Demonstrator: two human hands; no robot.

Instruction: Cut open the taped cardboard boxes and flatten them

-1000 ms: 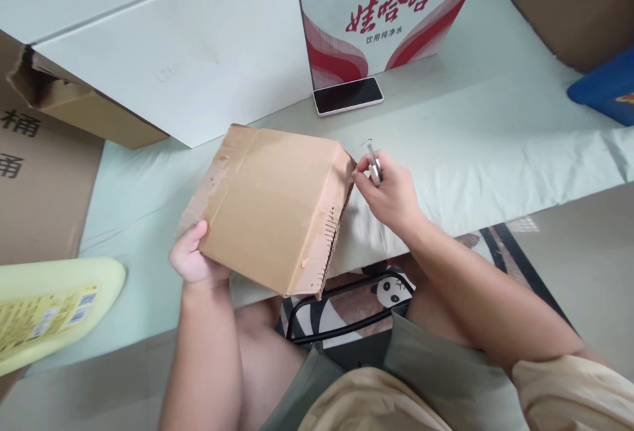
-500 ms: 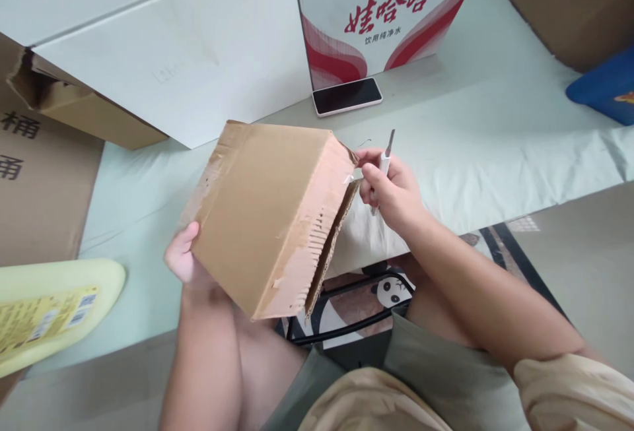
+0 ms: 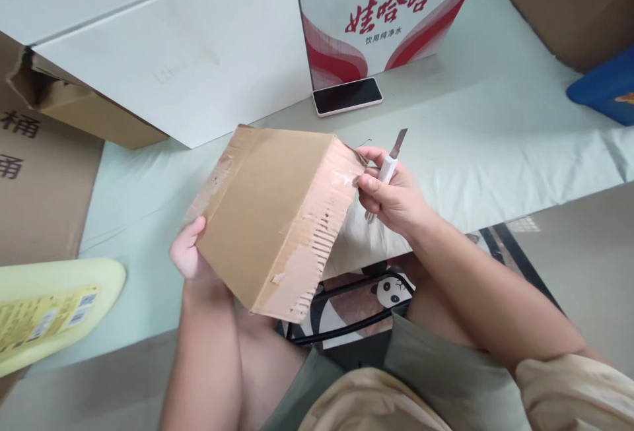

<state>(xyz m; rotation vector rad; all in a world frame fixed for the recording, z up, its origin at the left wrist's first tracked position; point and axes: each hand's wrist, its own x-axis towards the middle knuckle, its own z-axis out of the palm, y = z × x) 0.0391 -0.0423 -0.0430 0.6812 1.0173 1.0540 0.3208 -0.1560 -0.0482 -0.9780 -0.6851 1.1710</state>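
Observation:
A brown cardboard box [image 3: 262,200] is held up at a tilt above the table's front edge. Its right-hand side is scuffed and pinkish, with a row of slits and a bit of clear tape near the upper corner. My left hand [image 3: 187,251] grips the box at its lower left, thumb on top and the other fingers hidden beneath. In my right hand [image 3: 399,198] is a white utility knife [image 3: 387,168], its blade out and pointing up and away. Thumb and index finger of that same hand touch the box's upper right corner.
Behind stand a large white box [image 3: 173,55] and a red-and-white water carton [image 3: 391,22], with a phone [image 3: 347,96] lying before the carton. A yellow bottle [image 3: 59,305] lies at left, a blue object [image 3: 607,88] at right. The tablecloth [image 3: 500,147] is pale green.
The box has turned slightly and shifted a little right, so the gap along its right-hand edge no longer shows. My right hand has rotated the knife, bringing the blade's flat side into view.

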